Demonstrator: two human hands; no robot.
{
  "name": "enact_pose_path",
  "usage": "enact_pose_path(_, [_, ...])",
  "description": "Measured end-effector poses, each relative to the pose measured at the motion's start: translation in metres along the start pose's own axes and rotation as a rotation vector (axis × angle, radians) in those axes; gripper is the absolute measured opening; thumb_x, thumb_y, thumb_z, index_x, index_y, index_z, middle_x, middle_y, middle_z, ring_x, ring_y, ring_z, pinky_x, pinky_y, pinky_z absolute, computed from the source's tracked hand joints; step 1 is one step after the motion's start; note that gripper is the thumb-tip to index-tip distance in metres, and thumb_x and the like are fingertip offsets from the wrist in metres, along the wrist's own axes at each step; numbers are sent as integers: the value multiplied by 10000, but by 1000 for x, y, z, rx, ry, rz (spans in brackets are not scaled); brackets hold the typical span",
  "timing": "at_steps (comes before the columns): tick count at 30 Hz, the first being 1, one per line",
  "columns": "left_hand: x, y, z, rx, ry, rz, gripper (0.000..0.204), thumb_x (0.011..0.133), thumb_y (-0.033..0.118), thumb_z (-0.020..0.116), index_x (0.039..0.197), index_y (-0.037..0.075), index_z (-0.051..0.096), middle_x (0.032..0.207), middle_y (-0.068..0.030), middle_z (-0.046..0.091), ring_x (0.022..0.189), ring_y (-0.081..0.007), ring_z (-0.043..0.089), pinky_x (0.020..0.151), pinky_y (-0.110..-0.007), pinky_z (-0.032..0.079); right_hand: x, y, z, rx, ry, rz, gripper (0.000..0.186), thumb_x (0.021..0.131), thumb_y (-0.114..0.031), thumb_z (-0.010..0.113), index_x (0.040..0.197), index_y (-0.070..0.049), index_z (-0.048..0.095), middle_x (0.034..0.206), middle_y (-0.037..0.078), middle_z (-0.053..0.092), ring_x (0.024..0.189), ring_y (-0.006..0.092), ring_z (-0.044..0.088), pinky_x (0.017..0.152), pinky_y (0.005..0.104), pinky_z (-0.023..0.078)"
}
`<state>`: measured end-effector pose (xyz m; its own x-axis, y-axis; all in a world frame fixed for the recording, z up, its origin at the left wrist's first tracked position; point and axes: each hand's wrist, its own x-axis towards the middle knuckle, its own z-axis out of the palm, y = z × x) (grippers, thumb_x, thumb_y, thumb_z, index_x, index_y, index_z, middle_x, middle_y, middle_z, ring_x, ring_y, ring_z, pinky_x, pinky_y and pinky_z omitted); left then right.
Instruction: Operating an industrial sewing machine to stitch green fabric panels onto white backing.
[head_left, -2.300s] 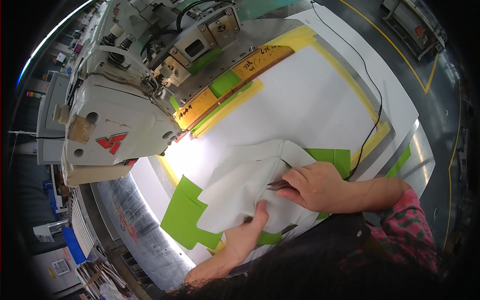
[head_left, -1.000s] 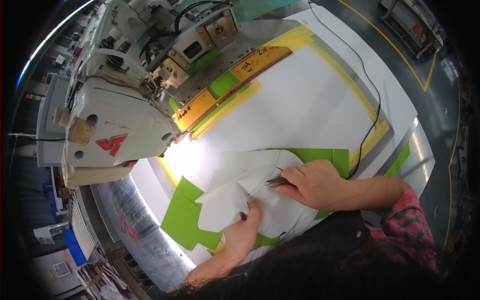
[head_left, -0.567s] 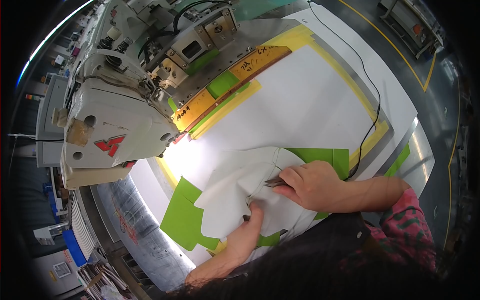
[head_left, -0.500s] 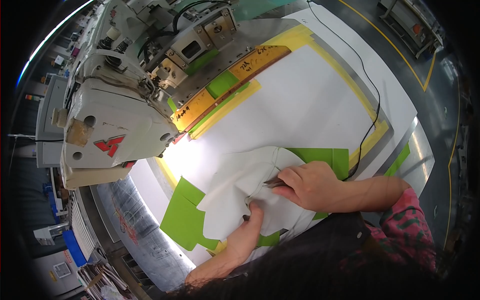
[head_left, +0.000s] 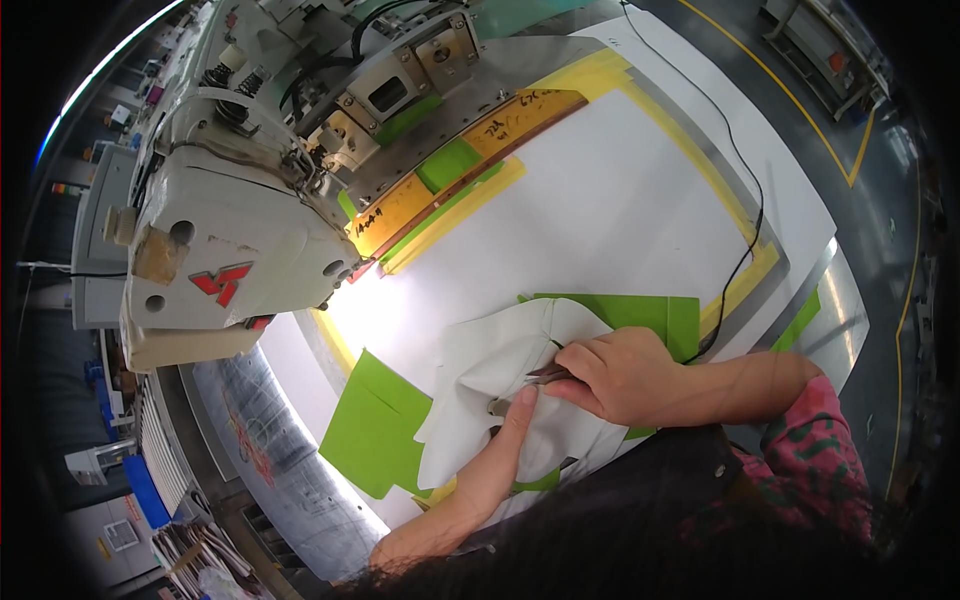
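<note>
A white fabric piece (head_left: 490, 350) is bunched and folded over a bright green sheet (head_left: 375, 430) close to my body. My left hand (head_left: 500, 450) grips the fabric from below left; its thumb lies on top and the other fingers are mostly hidden under the cloth. Closed around small metal thread snips (head_left: 545, 375) is my right hand (head_left: 620, 375), their tips pointing left just above the fabric, beside my left thumb. A seam line and a dark slit show on the cloth near the snips.
An industrial sewing machine head (head_left: 235, 250) stands at the left, with a bright light under it. Beyond lies an orange clamp bar (head_left: 480, 140) with handwriting. Yellow tape (head_left: 700, 170) edges the white work surface, and a black cable (head_left: 740, 160) crosses its right side.
My left thumb has moved up and right toward the snips. The fabric's left edge has shifted right, uncovering more green. My right hand has barely moved.
</note>
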<state>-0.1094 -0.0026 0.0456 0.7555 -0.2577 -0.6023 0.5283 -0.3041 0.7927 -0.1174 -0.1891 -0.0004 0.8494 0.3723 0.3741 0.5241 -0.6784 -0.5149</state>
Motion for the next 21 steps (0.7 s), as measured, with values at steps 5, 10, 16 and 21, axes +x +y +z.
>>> enact_pose_path(5, [-2,10,-1,53,-42,-105,625,938,463,501,1344,0,397,1313,-115,460,1205,-198,425,1028,-313,333,-1,0,0,-42,-4,-9,281,857,-306,628,816,-56,508,608,32,514,481,189,554,412,311,419])
enact_pose_path(10, [-2,7,-1,38,-82,-99,669,940,502,466,1366,-3,365,1342,-121,432,1237,-205,396,1050,-306,304,-1,0,0,-60,-2,-13,281,854,-307,633,824,-54,513,611,30,515,482,186,554,412,311,419])
enact_pose_path(16, [-5,8,0,76,-96,-132,693,939,533,441,1364,-11,372,1355,-128,426,1249,-207,390,1058,-302,292,-2,0,-1,66,-9,6,272,866,-302,620,847,-54,511,612,47,531,490,208,563,421,329,426])
enact_pose_path(21, [-1,0,-2,72,-85,-81,656,932,501,485,1336,-11,414,1334,-131,451,1236,-206,407,1049,-308,309,-1,-1,-3,68,-38,11,260,880,-298,604,845,-62,501,587,50,532,497,220,577,422,345,425])
